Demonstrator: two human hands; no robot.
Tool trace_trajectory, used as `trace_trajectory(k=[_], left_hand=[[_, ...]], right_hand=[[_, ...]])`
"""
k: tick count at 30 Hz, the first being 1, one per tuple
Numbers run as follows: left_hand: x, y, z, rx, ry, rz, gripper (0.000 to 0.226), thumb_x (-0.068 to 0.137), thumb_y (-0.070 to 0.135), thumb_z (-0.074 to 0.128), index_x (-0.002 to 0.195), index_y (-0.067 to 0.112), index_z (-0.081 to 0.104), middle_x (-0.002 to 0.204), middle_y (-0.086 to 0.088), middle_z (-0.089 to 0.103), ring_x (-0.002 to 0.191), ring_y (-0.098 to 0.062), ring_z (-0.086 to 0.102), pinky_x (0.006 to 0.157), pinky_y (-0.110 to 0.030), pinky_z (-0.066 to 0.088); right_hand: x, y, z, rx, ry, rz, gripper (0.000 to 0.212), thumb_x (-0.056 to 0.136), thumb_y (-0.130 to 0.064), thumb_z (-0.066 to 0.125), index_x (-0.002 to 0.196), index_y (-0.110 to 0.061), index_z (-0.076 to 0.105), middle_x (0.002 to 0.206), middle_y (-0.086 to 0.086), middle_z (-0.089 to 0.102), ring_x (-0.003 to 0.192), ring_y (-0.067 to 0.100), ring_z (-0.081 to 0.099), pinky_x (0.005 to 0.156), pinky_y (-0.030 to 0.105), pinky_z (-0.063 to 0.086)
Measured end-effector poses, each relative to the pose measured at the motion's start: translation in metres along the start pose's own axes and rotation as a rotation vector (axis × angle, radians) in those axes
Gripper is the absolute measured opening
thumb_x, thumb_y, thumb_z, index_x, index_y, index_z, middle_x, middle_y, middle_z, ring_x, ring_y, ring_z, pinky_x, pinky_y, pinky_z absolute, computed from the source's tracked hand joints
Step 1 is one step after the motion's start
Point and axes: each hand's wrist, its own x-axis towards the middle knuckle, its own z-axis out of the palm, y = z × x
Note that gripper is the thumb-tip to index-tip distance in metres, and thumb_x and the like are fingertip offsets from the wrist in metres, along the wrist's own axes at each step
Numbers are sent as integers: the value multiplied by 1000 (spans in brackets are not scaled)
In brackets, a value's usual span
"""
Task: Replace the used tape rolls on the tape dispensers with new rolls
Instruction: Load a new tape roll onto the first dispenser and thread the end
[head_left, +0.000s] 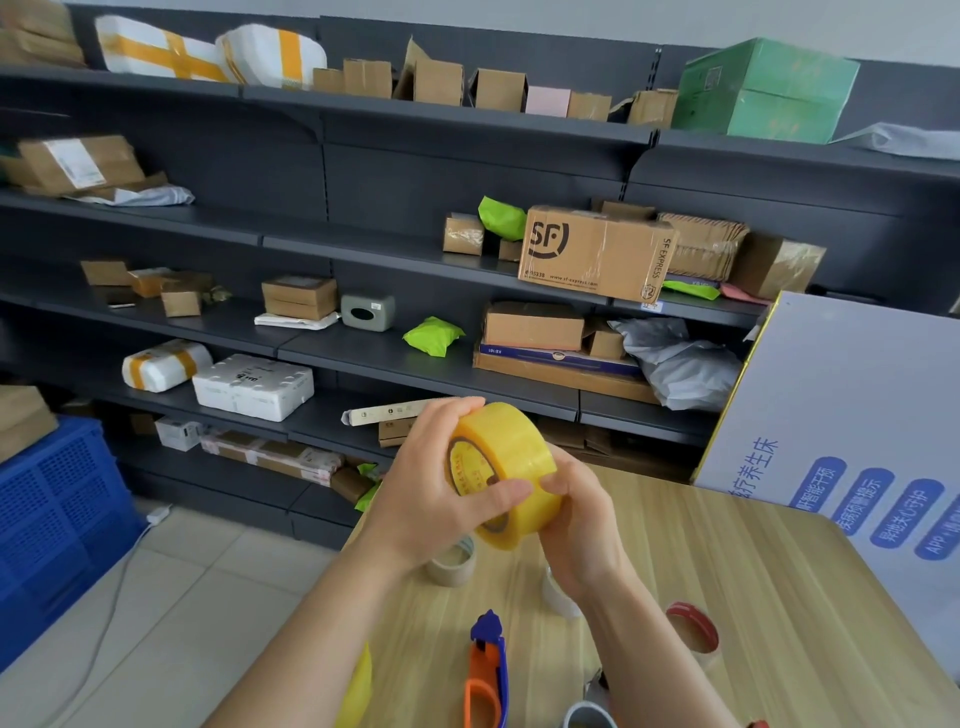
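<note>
Both hands (431, 483) (582, 525) grip the yellow tape roll (511, 470) between them.

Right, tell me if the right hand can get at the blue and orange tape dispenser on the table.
Probably not yet: right hand and left hand both grip the yellow tape roll. Nothing covers the tape dispenser below, so once freed it should reach.
</note>
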Motion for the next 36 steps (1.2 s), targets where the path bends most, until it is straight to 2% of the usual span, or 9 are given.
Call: trace_trajectory(k=[5,8,13,19,24,26,30,33,36], left_hand=[[-6,4,6,151,-34,180,88,61,49,80,135,24,40,139,10,41,131,-15,41,103,-45,41],[-10,8,10,213,-61,246,97,63,43,82,141,27,27,144,8,35,137,-17,33,107,-45,38],[-13,8,11,153,-106,201,116,64,41,83,147,42,2,141,29,23,136,-6,27,107,-34,38],[-12,-1,11,-5,-136,56,106,59,42,83,145,38,22,139,22,35,130,-10,38,104,-34,40],[-9,4,10,-52,-164,30,90,57,47,78,136,31,41,137,18,39,129,-7,40,104,-28,40],[-8,7,11,-10,-172,57,87,57,48,77,134,34,41,137,22,37,131,-5,37,105,-25,37],[-7,13,15,96,-180,116,85,56,54,73,131,45,34,135,33,31,131,1,32,106,-18,30],[-7,14,17,126,-177,108,87,56,56,72,132,44,33,136,32,30,131,2,30,108,-21,30],[-6,14,15,127,-185,56,91,53,57,72,135,44,34,132,41,25,129,6,28,108,-25,31]], right_hand=[[2,-2,-1,-85,47,35,51,54,-39,59,88,-2,67,86,21,61,81,31,58,73,43,46],[2,-1,-1,-94,91,85,57,52,-42,61,92,-2,66,90,25,64,80,30,62,74,44,50],[-1,-2,-2,-94,59,52,43,52,-39,60,83,-11,71,82,18,64,81,31,59,76,45,49],[-5,-1,-9,-12,-75,33,35,68,-13,47,87,-12,76,79,16,69,73,24,67,64,32,54],[-7,-7,-7,31,-52,66,27,72,-16,51,77,-14,77,76,18,69,68,27,68,63,37,56],[-8,-11,-6,34,-10,104,23,71,-18,53,78,-7,71,72,20,67,63,29,66,58,36,56],[-9,-16,-3,65,89,225,38,82,-17,53,111,7,53,67,22,65,57,30,64,56,36,55],[-8,-16,-6,84,110,266,24,89,-16,47,104,2,53,65,20,66,56,29,63,63,39,53],[-9,-14,-7,81,95,288,35,89,-21,45,109,6,54,67,19,67,59,28,65,63,37,53]])
